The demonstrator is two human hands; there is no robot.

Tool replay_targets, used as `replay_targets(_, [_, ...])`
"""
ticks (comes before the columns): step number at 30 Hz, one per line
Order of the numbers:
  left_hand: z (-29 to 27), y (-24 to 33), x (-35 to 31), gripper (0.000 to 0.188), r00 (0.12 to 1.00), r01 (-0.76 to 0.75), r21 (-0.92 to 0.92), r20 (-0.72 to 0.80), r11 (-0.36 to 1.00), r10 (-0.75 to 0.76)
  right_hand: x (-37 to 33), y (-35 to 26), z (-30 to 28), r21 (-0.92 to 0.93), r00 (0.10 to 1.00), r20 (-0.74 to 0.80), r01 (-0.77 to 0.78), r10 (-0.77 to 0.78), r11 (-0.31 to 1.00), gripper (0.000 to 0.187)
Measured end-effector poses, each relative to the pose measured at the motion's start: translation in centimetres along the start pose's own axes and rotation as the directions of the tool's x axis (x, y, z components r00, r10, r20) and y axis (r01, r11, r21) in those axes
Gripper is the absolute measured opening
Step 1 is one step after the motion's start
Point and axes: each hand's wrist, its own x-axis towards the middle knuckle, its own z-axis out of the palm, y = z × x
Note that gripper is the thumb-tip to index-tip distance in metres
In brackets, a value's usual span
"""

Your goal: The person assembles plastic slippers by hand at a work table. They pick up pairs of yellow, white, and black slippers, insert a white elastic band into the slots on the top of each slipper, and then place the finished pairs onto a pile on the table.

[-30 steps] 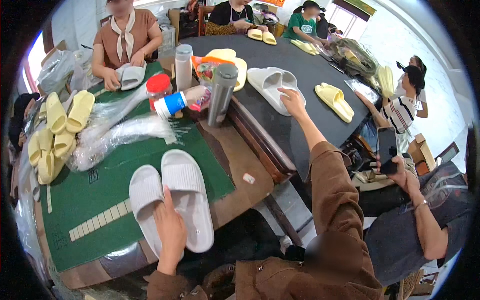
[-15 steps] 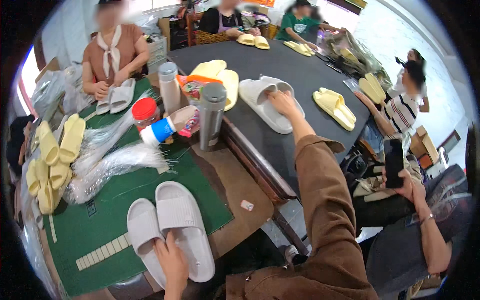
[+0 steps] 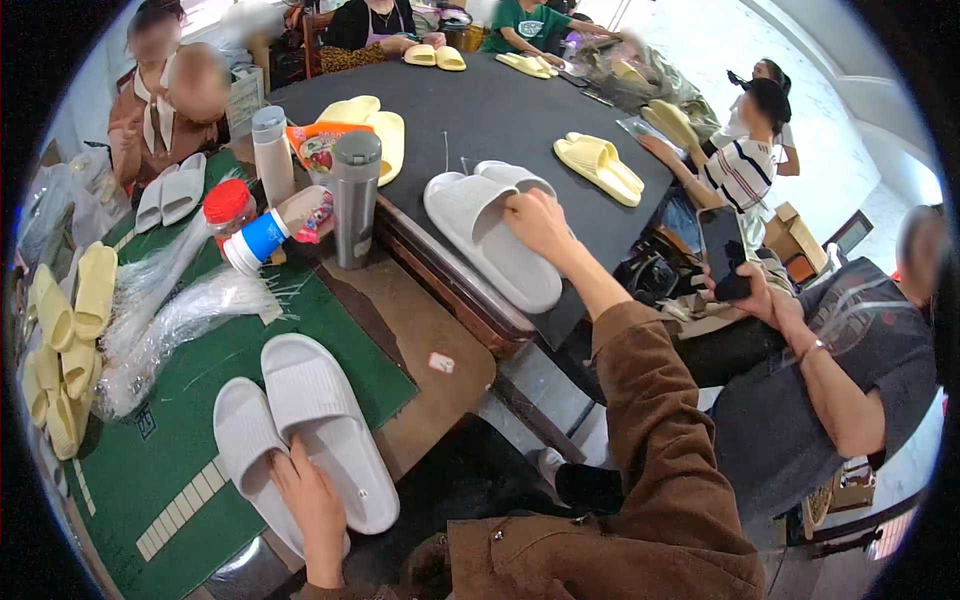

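A pair of light grey slippers [image 3: 320, 420] lies side by side on a green mat. My left hand [image 3: 310, 500] is closed on the two inner edges where they meet, its fingertips partly under the straps. On the dark table to the right is another pair of grey slippers [image 3: 500, 240], close to the table's near corner. My right hand [image 3: 540, 225] grips that pair at the strap, its fingertips hidden inside the opening. Whether this pair rests on the table or is slightly lifted, I cannot tell.
Thin clear plastic strands [image 3: 190, 340] lie bundled beyond the left pair, with yellow slippers [image 3: 70, 350] piled at far left. A steel flask [image 3: 355, 200], a red-lidded jar [image 3: 230, 210] and a blue-and-white cup [image 3: 255, 245] stand between the pairs. Several people sit around; one at right holds a phone [image 3: 725, 240].
My right hand has drawn its grey slippers toward the table's near corner. My left hand keeps its hold. The whole view has swung rightward, and the person at right has tilted the phone.
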Motion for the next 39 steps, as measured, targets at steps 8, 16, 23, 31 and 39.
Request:
replay_targets(8, [0.3, -0.7, 0.3, 0.047, 0.988, -0.135, 0.022, -0.073, 0.991, 0.136, -9.5, -9.3, -3.5, 0.153, 0.977, -0.006, 0.21, -0.211, 0.966, 0.009])
replay_targets(16, [-3.4, -2.8, -2.2, 0.049, 0.994, -0.064, -0.013, -0.089, 0.998, 0.062, -14.0, -20.5, -0.9, 0.336, 0.883, 0.034, 0.431, -0.468, 0.838, 0.008])
replay_targets(23, [-3.6, -4.3, -3.8, 0.046, 0.993, 0.014, 0.04, -0.121, 0.999, -0.009, -16.1, -23.8, 2.8, 0.278, 0.949, 0.051, 0.284, -0.31, 0.917, 0.007])
replay_targets(31, [-4.7, -7.0, -4.6, 0.045, 0.967, 0.167, 0.061, -0.205, 0.984, -0.151, -16.1, -25.3, 6.8, 0.233, 0.954, 0.004, 0.29, -0.299, 0.928, 0.007])
replay_targets(39, [-4.4, -7.4, -5.3, 0.045, 0.927, 0.27, 0.104, -0.296, 0.957, -0.229, -17.5, -28.9, 6.9, 0.251, 0.903, 0.026, 0.409, -0.428, 0.877, 0.009])
